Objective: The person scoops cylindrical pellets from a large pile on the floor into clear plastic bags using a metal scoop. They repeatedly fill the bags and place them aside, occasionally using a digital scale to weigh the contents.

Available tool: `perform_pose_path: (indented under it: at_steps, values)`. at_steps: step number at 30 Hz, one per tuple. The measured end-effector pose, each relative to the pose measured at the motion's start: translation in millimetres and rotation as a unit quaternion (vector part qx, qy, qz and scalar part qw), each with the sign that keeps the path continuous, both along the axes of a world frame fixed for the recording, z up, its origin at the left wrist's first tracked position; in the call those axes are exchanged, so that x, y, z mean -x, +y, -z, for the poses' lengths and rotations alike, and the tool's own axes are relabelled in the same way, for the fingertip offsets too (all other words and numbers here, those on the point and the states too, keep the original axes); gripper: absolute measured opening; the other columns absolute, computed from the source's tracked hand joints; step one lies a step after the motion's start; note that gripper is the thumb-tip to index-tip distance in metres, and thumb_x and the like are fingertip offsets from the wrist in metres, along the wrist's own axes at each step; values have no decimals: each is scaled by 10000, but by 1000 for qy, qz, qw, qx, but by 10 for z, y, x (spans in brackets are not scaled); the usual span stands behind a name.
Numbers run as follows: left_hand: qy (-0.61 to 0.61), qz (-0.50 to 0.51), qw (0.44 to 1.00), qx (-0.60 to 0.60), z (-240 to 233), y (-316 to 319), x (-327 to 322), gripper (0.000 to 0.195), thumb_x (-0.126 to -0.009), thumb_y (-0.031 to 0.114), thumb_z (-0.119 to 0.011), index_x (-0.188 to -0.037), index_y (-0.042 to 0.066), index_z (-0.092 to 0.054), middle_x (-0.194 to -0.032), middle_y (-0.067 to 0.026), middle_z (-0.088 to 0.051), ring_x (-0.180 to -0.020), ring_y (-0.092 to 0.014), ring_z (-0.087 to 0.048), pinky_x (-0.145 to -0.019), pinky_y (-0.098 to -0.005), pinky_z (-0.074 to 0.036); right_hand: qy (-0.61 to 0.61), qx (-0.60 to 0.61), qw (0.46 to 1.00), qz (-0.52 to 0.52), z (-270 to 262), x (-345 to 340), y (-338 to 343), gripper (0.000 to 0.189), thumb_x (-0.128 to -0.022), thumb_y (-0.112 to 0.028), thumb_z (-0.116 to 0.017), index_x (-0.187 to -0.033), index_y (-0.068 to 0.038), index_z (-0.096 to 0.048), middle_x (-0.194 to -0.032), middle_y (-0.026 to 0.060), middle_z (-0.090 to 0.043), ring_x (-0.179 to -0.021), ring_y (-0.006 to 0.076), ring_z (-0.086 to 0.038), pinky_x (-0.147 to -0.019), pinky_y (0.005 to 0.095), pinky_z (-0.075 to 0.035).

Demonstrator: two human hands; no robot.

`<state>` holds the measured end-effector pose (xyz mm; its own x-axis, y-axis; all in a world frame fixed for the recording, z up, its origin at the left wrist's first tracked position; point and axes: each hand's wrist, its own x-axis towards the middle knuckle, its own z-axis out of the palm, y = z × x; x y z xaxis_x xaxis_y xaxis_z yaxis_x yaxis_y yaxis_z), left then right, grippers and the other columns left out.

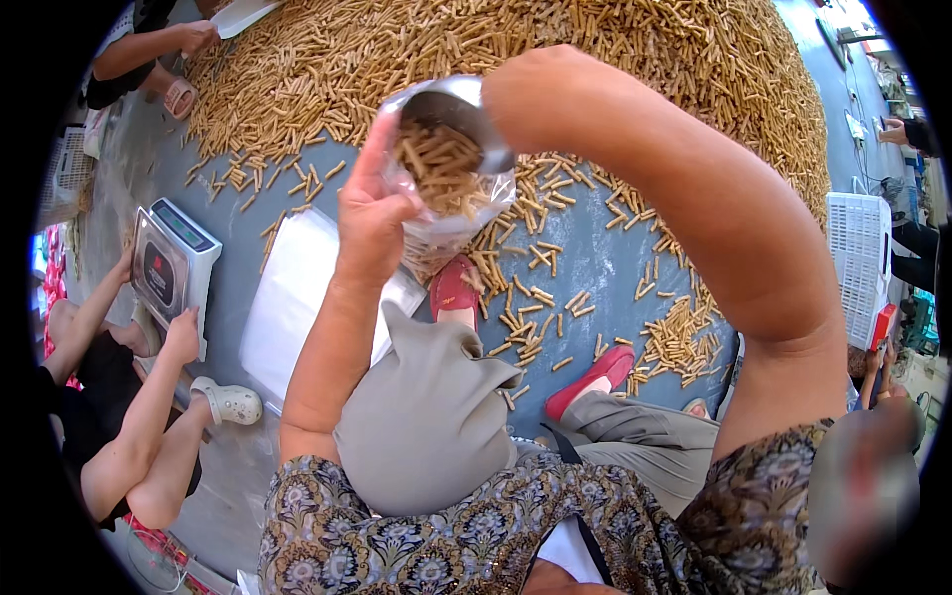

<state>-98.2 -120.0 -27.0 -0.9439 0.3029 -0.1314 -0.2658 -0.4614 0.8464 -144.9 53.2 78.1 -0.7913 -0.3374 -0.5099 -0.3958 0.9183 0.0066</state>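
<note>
My right hand (532, 97) grips a shiny metal scoop (465, 91), tipped over the mouth of a clear plastic bag (454, 238). Short tan stick-like pieces (439, 156) are in the scoop and at the bag's opening, blurred by motion. With thumb and fingers, my left hand (374, 219) holds the left side of the bag's mouth. The bag hangs just above my red shoe (455, 290); more pieces show through its lower part. Beyond both hands spreads a large heap of the same pieces (335, 71). The fingers of my right hand are hidden behind the scoop.
White plastic sheets or bags (294, 297) lie left of my legs. A seated person at left holds a digital scale (178, 230). Another person's hand (199, 37) holds a white scoop (242, 16). Loose pieces (677, 335) lie near my other shoe (591, 383). A white crate (855, 253) stands right.
</note>
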Motion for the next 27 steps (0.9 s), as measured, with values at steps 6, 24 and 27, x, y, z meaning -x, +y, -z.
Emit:
perform_pose_path:
  at_steps: [6,24,27]
  values:
    - [38,-17,999,20,46,-59,-3,792,-568,-146,-436,-1318,58,-282,-1372,-60,-268,-626,-52,-438,-563,-187,-432,-144,175,881,415,688,-1038,1313,302,-767,-187,-515,-1004,-7,-563,-574,47,-514,-472,110,-482,-437,272,-433]
    - [66,6,974,214,19,330,92,786,-572,-25,-452,-1331,57,-264,-1402,-125,-189,-564,-21,-397,-554,-135,-355,52,497,479,721,3437,-375,2190,215,-781,-182,-562,-636,-55,-466,-476,37,-444,-329,135,-384,-292,281,-290]
    - [72,12,975,208,103,323,119,786,-572,-27,-451,-1331,61,-265,-1403,-128,-182,-568,-19,-400,-558,-137,-363,80,526,458,713,3487,-339,2170,216,-781,-186,-562,-640,-53,-467,-493,28,-444,-342,124,-382,-299,273,-296]
